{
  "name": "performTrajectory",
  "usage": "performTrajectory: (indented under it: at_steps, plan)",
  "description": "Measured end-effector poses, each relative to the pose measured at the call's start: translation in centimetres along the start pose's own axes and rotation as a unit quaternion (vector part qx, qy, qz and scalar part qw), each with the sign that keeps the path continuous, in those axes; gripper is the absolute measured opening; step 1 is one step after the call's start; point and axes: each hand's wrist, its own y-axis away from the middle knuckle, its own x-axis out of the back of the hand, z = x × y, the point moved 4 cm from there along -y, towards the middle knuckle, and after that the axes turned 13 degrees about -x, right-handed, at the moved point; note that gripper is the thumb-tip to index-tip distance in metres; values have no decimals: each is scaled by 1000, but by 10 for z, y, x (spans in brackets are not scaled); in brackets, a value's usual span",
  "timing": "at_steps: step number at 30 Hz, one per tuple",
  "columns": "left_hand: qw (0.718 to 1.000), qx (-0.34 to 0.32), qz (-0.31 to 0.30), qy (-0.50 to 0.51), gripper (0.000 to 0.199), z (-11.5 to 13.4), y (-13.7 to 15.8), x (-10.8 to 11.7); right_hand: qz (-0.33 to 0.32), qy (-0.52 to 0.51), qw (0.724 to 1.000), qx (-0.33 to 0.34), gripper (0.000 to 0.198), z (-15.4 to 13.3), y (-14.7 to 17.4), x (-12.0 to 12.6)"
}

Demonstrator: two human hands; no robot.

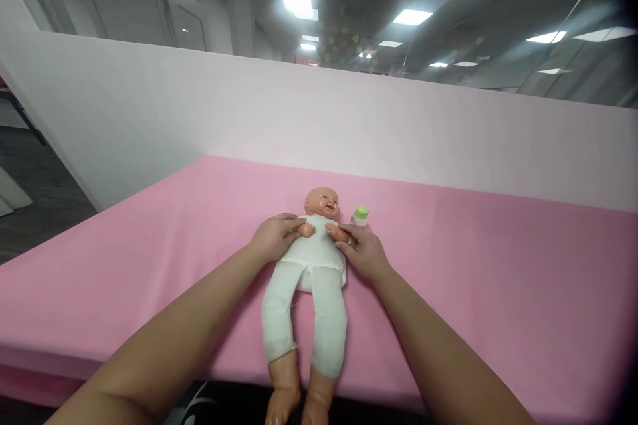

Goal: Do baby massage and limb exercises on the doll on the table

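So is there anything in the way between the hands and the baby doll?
No, nothing visible. The left hand and right hand are already at the doll's two arms, one on each side. The green-capped bottle is near the doll's head, just beyond the right hand, not between them.

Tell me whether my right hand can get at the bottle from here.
Probably yes: the bottle sits just beyond your right hand, and nothing covers its green cap. The hand seems to hold the doll's arm, though, so it would likely let go first.
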Motion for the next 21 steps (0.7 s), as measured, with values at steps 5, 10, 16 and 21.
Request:
performTrajectory:
  at_steps: [5,10,16,21]
  plan:
    - [955,170,158,183,50,-27,10,11,140,-195,960,-144,69,46,-14,20]
    - [880,289,287,245,57,-64,23,31,176,-230,929,-229,75,92,-25,36]
    - [856,425,250,159,33,-97,47,42,195,-85,920,-331,70,124,-23,50]
    - [858,452,200,143,24,-109,57,42,141,-5,926,-351,54,119,-19,53]
